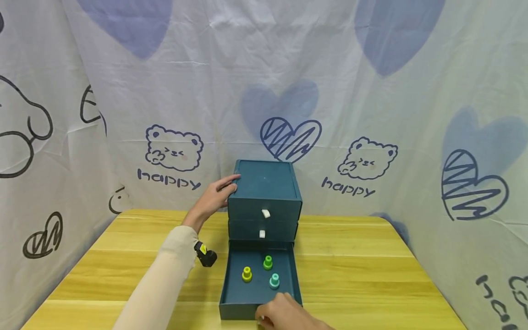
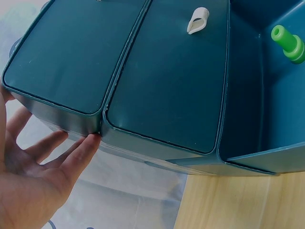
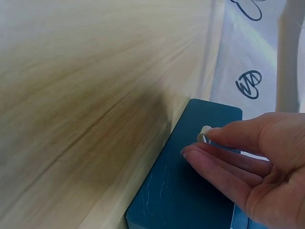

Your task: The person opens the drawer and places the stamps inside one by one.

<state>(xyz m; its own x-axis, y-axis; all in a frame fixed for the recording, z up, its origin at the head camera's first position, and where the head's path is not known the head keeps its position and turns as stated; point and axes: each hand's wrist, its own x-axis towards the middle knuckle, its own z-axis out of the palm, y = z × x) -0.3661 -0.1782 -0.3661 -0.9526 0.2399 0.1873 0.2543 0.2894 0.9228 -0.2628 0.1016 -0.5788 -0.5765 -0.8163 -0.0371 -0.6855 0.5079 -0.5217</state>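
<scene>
A dark teal drawer cabinet (image 1: 265, 181) stands on the table, its bottom drawer (image 1: 253, 293) pulled out toward me. Inside that drawer stand a yellow peg (image 1: 246, 274), a green peg (image 1: 267, 262) and a light-blue peg (image 1: 274, 281), each on a wider base. My left hand (image 1: 214, 199) rests against the cabinet's upper left side, its extended fingers touching the wall, as the left wrist view (image 2: 43, 167) also shows. At the drawer's front, my right hand (image 1: 284, 314) pinches the small white drawer pull (image 3: 205, 134) between thumb and fingers.
Two upper drawers are closed, with a white pull (image 1: 266, 213) on the top one and another white pull (image 1: 262, 234) below. Under everything lies a wood-grain table (image 1: 350, 275). Printed white cloth (image 1: 222, 91) hangs behind it and at both sides.
</scene>
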